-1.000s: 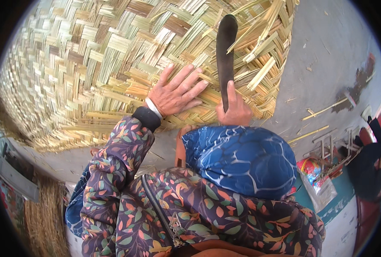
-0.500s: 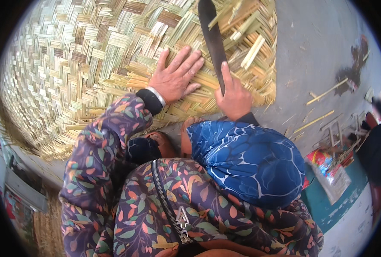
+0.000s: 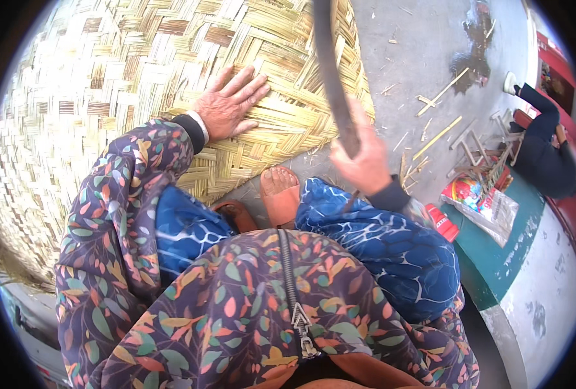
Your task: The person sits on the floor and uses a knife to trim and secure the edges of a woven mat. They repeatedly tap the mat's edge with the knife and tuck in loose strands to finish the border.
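Observation:
A large woven mat of pale, flat plant strips fills the left and upper part of the head view. My left hand lies palm down on it, fingers spread, near the slanting lower edge. In my right hand is a long, dark, flat blade, like a machete, gripped at its lower end. The blade rises past the mat's right edge, and its far end is cut off by the top of the picture. Slight blur smears the right fingers. Whether the blade touches the mat, I cannot tell.
Cut strips litter the grey floor on the right, near a dark wet patch. Beyond a plastic bag on a green-edged ledge, a person in dark clothes is near. My sandalled foot is beside the mat.
My right hand and the blade have come up off the mat's right corner. The view has shifted, showing more floor to the right. My left hand remains flat on the mat.

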`<state>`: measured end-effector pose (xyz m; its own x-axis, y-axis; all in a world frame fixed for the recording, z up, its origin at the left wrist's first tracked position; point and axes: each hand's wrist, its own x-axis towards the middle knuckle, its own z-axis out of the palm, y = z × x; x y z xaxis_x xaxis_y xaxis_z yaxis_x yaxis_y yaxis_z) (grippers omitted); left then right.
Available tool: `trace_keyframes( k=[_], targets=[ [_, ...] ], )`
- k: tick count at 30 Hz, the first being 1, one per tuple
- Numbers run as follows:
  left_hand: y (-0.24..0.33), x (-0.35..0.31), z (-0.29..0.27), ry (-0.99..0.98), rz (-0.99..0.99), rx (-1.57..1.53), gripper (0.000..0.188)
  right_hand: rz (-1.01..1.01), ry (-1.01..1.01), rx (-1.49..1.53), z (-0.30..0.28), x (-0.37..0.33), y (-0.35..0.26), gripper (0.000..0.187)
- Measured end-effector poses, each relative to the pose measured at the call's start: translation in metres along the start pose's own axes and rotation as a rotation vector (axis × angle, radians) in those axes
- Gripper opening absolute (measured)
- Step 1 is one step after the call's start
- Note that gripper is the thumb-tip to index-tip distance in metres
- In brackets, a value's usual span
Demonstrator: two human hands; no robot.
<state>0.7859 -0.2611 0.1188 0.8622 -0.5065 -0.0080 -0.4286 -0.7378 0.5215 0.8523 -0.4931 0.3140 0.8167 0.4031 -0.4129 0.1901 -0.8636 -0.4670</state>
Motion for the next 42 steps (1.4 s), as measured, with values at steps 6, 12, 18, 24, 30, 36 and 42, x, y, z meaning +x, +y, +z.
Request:
trace_keyframes(
  k=[6,12,18,24,30,36,42],
  targets=[
    [-0.001,-0.004,-0.004,0.025,-0.013,0.0,0.072,0.05,0.184,0.207,-0.067,-0.005,-0.03,0.078],
    [-0.002,-0.002,-0.01,0.05,-0.012,-0.001,0.071,-0.022,0.167,0.226,-0.078,0.014,-0.025,0.077],
    [-0.002,-0.001,-0.011,0.061,-0.001,-0.001,0.072,0.023,0.042,0.372,-0.063,0.042,-0.013,0.077],
    [0.003,-0.006,0.001,0.032,-0.063,-0.015,0.074,-0.165,-0.119,0.304,-0.038,0.084,0.0,0.076],
    [0.005,-0.05,-0.075,0.279,-0.24,0.064,0.067,-0.441,-0.396,0.004,-0.026,0.104,0.007,0.074],
    [0.013,-0.262,-0.15,0.881,-1.262,0.394,0.034,-0.806,-0.752,-0.164,-0.037,0.096,-0.058,0.071],
    [0.042,-0.383,-0.001,1.086,-1.787,-0.346,0.047,-1.047,-0.964,-0.408,-0.007,0.081,-0.134,0.07]
  ],
)
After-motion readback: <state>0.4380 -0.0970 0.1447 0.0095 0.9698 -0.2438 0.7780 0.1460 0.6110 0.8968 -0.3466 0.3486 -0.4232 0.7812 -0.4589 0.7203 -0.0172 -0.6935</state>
